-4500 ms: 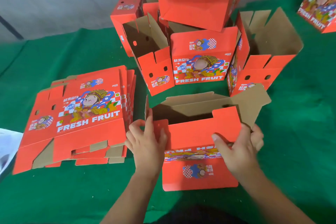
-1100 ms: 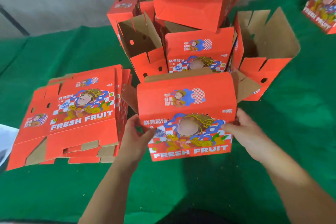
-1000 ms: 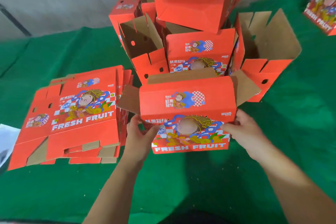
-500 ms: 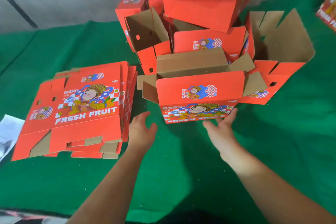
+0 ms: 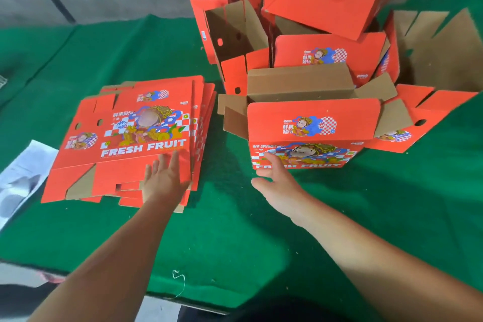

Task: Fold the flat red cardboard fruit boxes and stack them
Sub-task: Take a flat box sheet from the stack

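Now left hand [image 5: 164, 180] flat on flat boxes [image 5: 125, 138], right hand [image 5: 274, 178] open, empty.

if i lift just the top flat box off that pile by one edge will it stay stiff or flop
The top flat box is creased corrugated card, so it would likely sag at the folds. Its cut flaps would probably dangle. It looks light, and the loosely fanned pile may shift, since the left hand only rests on it.

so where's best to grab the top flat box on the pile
Take the top flat box by its near right edge, coming from the right: that edge overhangs the fanned sheets beneath and the left hand already lies open there, so fingers can probably slip under.
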`<state>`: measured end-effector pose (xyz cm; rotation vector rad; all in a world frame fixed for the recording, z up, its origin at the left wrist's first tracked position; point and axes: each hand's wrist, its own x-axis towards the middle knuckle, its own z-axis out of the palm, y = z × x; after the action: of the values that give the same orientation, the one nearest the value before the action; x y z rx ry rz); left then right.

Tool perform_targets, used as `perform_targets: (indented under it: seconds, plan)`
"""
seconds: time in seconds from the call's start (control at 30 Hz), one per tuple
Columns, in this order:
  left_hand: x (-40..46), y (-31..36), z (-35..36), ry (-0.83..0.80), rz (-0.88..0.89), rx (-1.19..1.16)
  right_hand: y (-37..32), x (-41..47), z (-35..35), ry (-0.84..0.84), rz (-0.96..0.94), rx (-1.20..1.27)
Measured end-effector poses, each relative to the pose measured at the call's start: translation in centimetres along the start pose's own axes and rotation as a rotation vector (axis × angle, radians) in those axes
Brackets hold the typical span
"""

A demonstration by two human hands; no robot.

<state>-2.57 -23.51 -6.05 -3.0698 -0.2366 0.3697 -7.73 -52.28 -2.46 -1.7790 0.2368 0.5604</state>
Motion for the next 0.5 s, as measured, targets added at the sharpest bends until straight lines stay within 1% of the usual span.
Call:
perform_targets:
  seconds: [0.07,0.13,0.3,0.33,0.4,0.43,0.47,0.5]
  plan:
    - [0.3,-0.5,-0.4,-0.089,-0.008,0.001,-0.2,0.0,0.5,-0.014,-0.006,-0.025]
    - [0.4,-0.7,-0.4,-0.115,0.018,0.033,-0.2,-0.1,1.1,-0.045,-0.011,-0.058]
    - [-0.4,-1.6,0.0,-0.050,0.131,0.227,-0.1,-0.3,2.6,-0.171,-0.016,-0.167]
    - [-0.5,-1.8,0.1,-0.022,0.127,0.247,-0.1,-0.4,3.1,-0.194,-0.017,-0.184]
    - [-1.0,-1.5,-0.4,0.047,0.082,0.217,0.5,-0.8,3.5,-0.218,-0.005,-0.203]
    - [-1.2,-1.9,-0.5,0.074,0.055,0.152,0.7,-0.9,4.2,-0.239,0.005,-0.215]
    - [-1.2,-2.3,-0.4,0.105,0.059,0.085,1.1,-1.1,4.7,-0.263,0.020,-0.225]
    - [-1.1,-2.6,-0.1,0.135,0.109,0.050,1.7,-1.4,5.0,-0.282,0.038,-0.230]
